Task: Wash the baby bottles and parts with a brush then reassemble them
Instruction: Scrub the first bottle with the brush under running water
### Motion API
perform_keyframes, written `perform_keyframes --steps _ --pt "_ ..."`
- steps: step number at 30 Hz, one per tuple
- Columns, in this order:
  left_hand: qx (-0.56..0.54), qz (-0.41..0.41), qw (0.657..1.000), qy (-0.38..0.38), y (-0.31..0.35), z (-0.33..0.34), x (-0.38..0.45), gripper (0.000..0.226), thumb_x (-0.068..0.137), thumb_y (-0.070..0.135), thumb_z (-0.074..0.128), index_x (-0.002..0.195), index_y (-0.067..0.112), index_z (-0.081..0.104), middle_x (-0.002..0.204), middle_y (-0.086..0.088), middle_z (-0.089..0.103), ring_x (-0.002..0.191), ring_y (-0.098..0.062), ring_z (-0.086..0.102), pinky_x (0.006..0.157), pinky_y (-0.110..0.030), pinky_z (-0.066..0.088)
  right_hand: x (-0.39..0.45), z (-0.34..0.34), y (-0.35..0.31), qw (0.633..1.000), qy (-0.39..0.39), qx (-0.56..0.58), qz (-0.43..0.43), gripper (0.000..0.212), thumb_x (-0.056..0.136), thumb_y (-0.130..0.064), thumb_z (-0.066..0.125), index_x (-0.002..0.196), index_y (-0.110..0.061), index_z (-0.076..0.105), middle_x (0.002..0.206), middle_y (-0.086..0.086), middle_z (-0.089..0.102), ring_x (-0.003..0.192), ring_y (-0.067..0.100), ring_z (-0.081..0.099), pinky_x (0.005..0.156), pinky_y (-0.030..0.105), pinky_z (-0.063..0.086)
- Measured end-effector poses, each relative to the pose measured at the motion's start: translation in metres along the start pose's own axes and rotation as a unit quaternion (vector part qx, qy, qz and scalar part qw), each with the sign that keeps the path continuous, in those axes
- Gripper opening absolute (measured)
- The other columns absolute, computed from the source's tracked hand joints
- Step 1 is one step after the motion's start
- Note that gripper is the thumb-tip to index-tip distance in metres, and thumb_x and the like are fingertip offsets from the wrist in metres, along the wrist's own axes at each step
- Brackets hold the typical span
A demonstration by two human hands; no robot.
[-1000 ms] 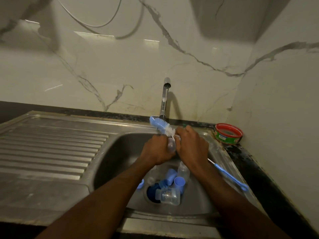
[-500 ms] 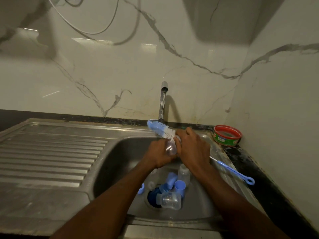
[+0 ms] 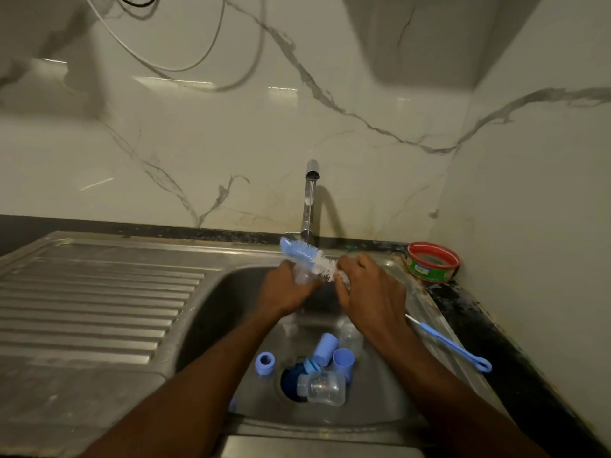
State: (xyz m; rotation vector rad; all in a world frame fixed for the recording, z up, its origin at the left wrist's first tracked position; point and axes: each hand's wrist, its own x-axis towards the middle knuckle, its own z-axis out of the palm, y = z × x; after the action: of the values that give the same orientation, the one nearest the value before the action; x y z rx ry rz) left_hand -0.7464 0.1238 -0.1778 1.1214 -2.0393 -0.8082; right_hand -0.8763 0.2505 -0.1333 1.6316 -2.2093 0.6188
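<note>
Left hand grips a small clear bottle part over the sink, below the tap. Right hand grasps the brush by its bristle end, tip pointing left across the part. Best bet: hold the part steady, work bristles inside with short twists. Remaining bottle, blue caps and ring lie near the drain, unwashed by the look of it.

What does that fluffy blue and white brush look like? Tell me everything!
The brush has a blue bristle tip, white bristles behind it, and a thin blue handle ending in a loop. It looks plastic. It slants over the sink, near the tap. The right hand holds it; its bristles meet a clear part gripped by the left hand.
</note>
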Motion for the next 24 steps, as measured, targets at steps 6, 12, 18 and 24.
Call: perform_keyframes --steps 6,12,18,24 --pt "0.025 0.089 0.991 -0.094 0.000 0.008 -0.006 0.077 0.077 0.077 0.064 0.130 0.022 0.056 0.125 0.003 0.065 0.111 -0.013 0.063 0.098 -0.038 0.053 0.003 0.001 0.003 1.000 0.005 0.011 0.013 0.027 0.102 -0.042 0.049 0.127 -0.033 0.054 0.118 -0.004 0.056 0.095 0.018 0.062 0.070 0.032 0.048" --pt "-0.022 0.034 0.997 -0.072 0.002 0.001 -0.005 0.045 0.093 0.047 0.068 0.122 0.015 0.058 0.114 0.001 0.059 0.106 -0.019 0.062 0.094 -0.040 0.054 -0.002 -0.003 0.006 1.000 -0.007 -0.006 0.006 0.026 0.100 -0.043 0.050 0.125 -0.034 0.053 0.118 -0.005 0.056 0.096 0.019 0.062 0.073 0.034 0.050" --pt "-0.081 0.004 0.986 -0.145 0.002 0.001 -0.006 0.045 0.096 0.040 0.065 0.133 0.018 0.052 0.128 -0.004 0.060 0.105 -0.014 0.062 0.087 -0.032 0.057 0.005 0.000 0.004 1.000 -0.017 0.013 0.019 0.031 0.102 -0.042 0.049 0.132 -0.032 0.050 0.124 -0.003 0.056 0.100 0.017 0.060 0.077 0.033 0.051" --pt "0.010 -0.014 0.998 -0.062 -0.024 -0.005 0.010 0.097 0.058 0.077 0.070 0.135 0.020 0.050 0.128 -0.001 0.058 0.110 -0.013 0.059 0.095 -0.035 0.054 -0.002 -0.010 0.003 0.999 -0.028 -0.022 -0.003 0.032 0.102 -0.042 0.049 0.132 -0.033 0.050 0.126 -0.004 0.053 0.102 0.018 0.060 0.074 0.030 0.045"
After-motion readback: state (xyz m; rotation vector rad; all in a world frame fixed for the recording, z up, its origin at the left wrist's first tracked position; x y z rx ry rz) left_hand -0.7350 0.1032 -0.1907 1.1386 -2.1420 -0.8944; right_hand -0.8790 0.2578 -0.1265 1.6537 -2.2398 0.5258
